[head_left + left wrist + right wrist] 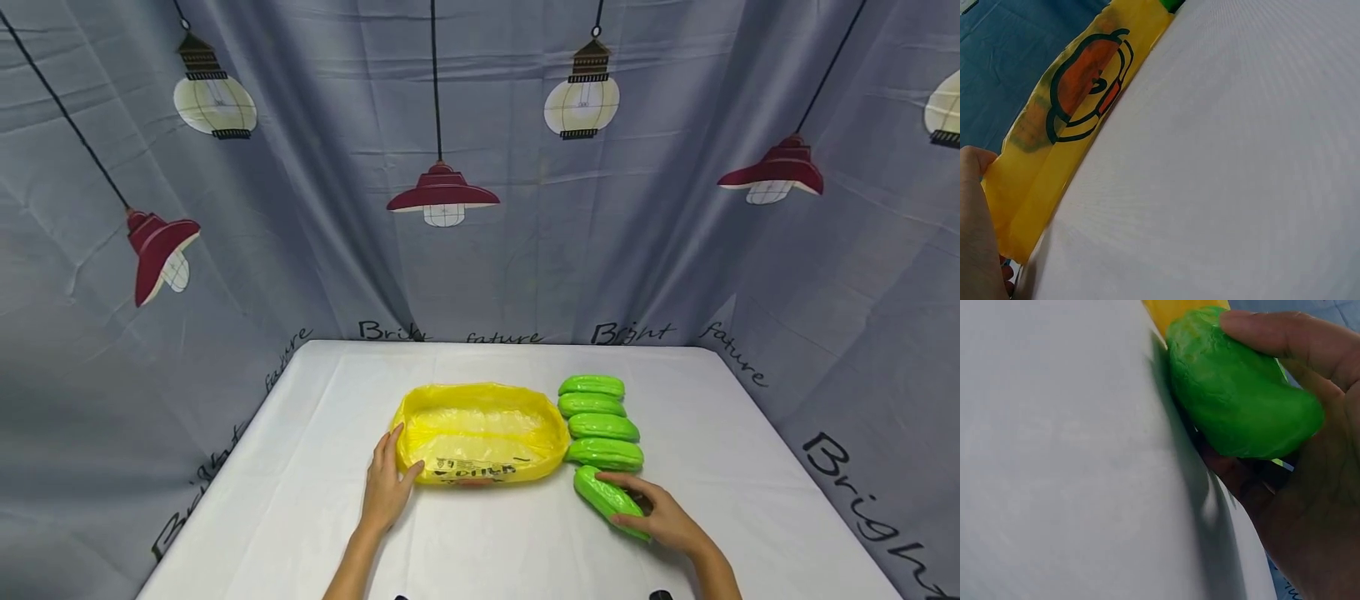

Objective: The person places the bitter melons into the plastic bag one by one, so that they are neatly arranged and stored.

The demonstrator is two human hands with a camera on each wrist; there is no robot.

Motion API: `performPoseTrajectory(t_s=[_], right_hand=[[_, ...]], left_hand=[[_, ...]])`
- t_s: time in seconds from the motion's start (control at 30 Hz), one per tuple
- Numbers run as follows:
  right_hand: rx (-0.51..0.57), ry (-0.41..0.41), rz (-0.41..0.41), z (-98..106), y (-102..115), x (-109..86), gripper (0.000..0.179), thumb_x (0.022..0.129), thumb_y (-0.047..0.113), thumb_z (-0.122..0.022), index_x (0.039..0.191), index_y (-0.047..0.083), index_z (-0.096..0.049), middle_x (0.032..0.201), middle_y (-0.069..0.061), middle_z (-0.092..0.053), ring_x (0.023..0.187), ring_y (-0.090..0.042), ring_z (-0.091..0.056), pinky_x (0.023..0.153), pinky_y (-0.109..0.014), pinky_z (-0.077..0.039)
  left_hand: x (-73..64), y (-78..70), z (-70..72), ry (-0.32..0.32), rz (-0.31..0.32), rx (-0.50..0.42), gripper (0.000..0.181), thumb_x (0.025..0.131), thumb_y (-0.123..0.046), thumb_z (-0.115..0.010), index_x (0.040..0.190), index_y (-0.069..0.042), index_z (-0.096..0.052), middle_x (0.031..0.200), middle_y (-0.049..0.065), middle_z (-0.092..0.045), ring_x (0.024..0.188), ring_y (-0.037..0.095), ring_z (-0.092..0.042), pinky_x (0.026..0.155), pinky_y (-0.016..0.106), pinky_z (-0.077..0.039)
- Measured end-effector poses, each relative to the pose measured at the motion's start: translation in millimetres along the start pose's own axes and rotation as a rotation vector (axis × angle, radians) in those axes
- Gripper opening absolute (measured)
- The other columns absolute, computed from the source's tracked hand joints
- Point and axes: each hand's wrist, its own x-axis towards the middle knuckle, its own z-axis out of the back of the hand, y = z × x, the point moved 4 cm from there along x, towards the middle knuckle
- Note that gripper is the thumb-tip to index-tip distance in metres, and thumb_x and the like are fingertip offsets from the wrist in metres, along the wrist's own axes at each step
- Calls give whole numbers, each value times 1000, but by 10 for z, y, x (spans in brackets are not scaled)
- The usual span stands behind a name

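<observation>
A yellow plastic bag (483, 473), printed with dark writing, stands spread wide with its mouth upward on the white table. My left hand (386, 487) holds its left end, thumb at the front wall and fingers along the side. In the left wrist view a cartoon face shows on the bag's wall (1088, 94). My right hand (663, 518) grips a glossy green oblong thing (603, 498) between thumb and fingers, right of the bag. The right wrist view shows its smooth, slightly wrinkled end (1235, 394); its exact kind is unclear. It lies slanted, close to or on the tabletop.
Several like green oblong things (600, 427) lie in a column along the bag's right side. The white-covered table (487, 550) ends at a grey curtain (465, 275) printed with lamps. Small black objects (660, 594) show at the bottom edge of the head view.
</observation>
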Motion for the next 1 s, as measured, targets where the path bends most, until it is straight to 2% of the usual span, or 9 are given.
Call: performPoseTrajectory(t_s=[0.1,0.23,0.33,0.5,0.7,0.77,0.87,1.0], right_hand=[[4,16,13,-23,28,-38,50,82,23,-69,130,16,-54,130,-3,-54,117,1,-43,93,-25,-41],[-12,38,-13,-35,92,-77,46,84,23,-65,129,16,-56,130,-2,-54,117,3,-41,92,-27,-40],[-12,43,-36,-36,146,-95,46,84,24,-65,128,17,-57,131,0,-53,118,4,-40,94,-31,-40],[33,33,-36,-38,224,-80,49,83,23,-67,129,15,-56,132,-1,-52,118,6,-38,95,-30,-40],[150,-57,12,-35,356,20,56,81,13,-70,134,11,-50,136,-4,-48,116,0,-44,92,-55,-40],[186,-81,11,-33,405,80,59,81,12,-70,135,11,-48,136,-5,-48,112,-6,-50,89,-53,-44],[243,-108,13,-32,476,184,62,79,10,-71,136,9,-46,136,-7,-47,104,-13,-56,83,-38,-51],[272,-113,89,-43,585,323,66,79,5,-70,139,6,-42,136,-16,-44,102,-17,-57,78,-31,-53]], left_hand=[[-10,0,-6,-1,6,6,70,88,-36,-60,146,-21,-24,144,21,-24,123,49,-32,91,68,-29],[-10,-5,-12,-8,0,13,70,87,-36,-60,146,-22,-24,144,20,-25,123,48,-32,92,67,-29],[-9,-13,-11,-7,-3,9,70,87,-37,-60,146,-22,-24,144,21,-25,124,48,-31,93,67,-27],[-12,-17,-2,-5,-2,5,70,87,-36,-60,146,-22,-24,144,21,-25,124,48,-31,93,67,-27],[-4,-18,14,-18,-11,7,71,87,-34,-61,146,-21,-24,143,21,-26,123,49,-32,92,67,-28],[-4,-16,14,-17,-7,1,71,87,-34,-61,146,-21,-24,143,21,-25,123,49,-32,92,67,-28],[-9,-11,9,-12,6,-10,71,87,-34,-61,146,-23,-24,144,20,-25,124,49,-30,91,68,-28],[-15,-10,3,-9,17,-16,70,87,-35,-61,146,-25,-24,144,19,-24,124,49,-30,91,68,-28]])
